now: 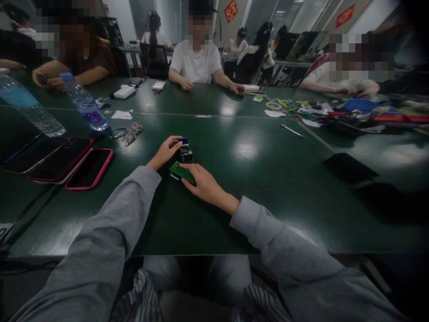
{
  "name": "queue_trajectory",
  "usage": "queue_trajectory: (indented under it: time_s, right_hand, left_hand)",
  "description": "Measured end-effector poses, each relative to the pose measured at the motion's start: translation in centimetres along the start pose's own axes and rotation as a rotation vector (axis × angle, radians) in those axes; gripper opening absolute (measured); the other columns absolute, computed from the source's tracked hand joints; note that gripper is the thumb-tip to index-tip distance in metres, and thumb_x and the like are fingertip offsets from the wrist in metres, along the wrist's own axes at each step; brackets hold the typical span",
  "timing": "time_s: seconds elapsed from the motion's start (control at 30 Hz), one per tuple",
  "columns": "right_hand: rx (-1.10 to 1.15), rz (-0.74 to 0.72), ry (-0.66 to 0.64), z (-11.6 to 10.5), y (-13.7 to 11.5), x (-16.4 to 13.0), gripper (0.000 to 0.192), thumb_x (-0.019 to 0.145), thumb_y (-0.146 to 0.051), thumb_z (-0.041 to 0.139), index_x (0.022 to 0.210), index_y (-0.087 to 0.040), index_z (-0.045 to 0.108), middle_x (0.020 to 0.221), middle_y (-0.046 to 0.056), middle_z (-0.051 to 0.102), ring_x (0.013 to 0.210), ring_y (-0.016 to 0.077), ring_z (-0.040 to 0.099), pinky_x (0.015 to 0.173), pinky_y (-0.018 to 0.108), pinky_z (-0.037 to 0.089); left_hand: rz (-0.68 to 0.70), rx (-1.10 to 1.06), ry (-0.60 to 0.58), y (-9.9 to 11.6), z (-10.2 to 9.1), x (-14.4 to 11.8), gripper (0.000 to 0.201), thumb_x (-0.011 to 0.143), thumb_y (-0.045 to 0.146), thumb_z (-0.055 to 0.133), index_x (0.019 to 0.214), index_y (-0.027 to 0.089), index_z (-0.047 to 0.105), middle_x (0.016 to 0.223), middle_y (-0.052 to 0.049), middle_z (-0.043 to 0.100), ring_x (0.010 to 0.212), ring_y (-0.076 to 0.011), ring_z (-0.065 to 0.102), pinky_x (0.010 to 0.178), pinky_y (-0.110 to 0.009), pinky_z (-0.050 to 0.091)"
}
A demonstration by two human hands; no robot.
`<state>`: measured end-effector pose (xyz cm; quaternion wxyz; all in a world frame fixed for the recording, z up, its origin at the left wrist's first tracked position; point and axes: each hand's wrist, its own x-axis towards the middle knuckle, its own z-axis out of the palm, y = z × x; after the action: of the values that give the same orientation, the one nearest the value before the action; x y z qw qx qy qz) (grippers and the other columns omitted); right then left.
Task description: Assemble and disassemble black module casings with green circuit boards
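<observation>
Mid-frame on the green bench (254, 188): left hand (165, 152) fingers pinch a small blue-topped module (185, 150), right hand (205, 184) lies flat, fingers pressing a green circuit board (178, 170) just below it.

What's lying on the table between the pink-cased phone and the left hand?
Nothing: in the head view, only bare green table lies between the pink-cased phone and the left hand. The eyeglasses sit farther back, off that line.

Left hand (166, 151) pinches a small module (185, 150); right hand (204, 183) presses a green board (181, 171) (dark table).
</observation>
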<state>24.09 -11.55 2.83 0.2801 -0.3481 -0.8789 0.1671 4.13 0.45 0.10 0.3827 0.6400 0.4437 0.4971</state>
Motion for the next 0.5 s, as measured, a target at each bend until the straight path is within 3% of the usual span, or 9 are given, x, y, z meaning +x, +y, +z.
queue_trajectory:
  time_s: [0.13,0.3,0.4,0.5]
  right_hand:
    - [0.062,0.008,-0.021,-1.1,-0.9,-1.7,0.047,0.094,-0.028,0.054,0.139,-0.024,0.044,0.126,0.009,0.06,0.112,0.0232,0.058,0.099,0.046,0.05]
    - [0.13,0.048,-0.095,-4.2,-0.5,-7.2,0.049,0.094,-0.032,0.055,0.141,-0.03,0.043,0.131,0.006,0.059,0.118,0.0231,0.058,0.104,0.046,0.049]
    - [0.069,0.205,0.013,-7.3,2.4,-11.6,0.047,0.094,-0.038,0.056,0.14,-0.033,0.046,0.132,0.006,0.059,0.118,0.0257,0.06,0.101,0.049,0.05]
    - [-0.104,0.408,0.187,-12.3,7.2,-16.1,0.048,0.091,-0.049,0.058,0.136,-0.036,0.051,0.128,0.009,0.064,0.112,0.0278,0.064,0.097,0.047,0.052]
  left_hand:
    - [-0.004,0.001,-0.004,0.1,0.0,-0.1,0.035,0.086,0.037,0.062,0.116,0.017,0.06,0.112,-0.009,0.068,0.108,-0.0209,0.063,0.103,-0.043,0.046]
    - [-0.029,0.005,-0.023,0.2,-0.2,-0.1,0.036,0.087,0.036,0.061,0.118,0.017,0.059,0.116,-0.01,0.066,0.111,-0.0216,0.062,0.103,-0.044,0.046]
    - [-0.04,0.001,-0.031,0.3,-0.3,-0.1,0.035,0.088,0.036,0.06,0.119,0.019,0.059,0.116,-0.009,0.066,0.113,-0.022,0.061,0.104,-0.045,0.045]
    - [-0.043,0.005,-0.034,0.3,-0.3,-0.2,0.035,0.088,0.036,0.061,0.118,0.019,0.059,0.117,-0.01,0.066,0.114,-0.0223,0.061,0.104,-0.045,0.045]
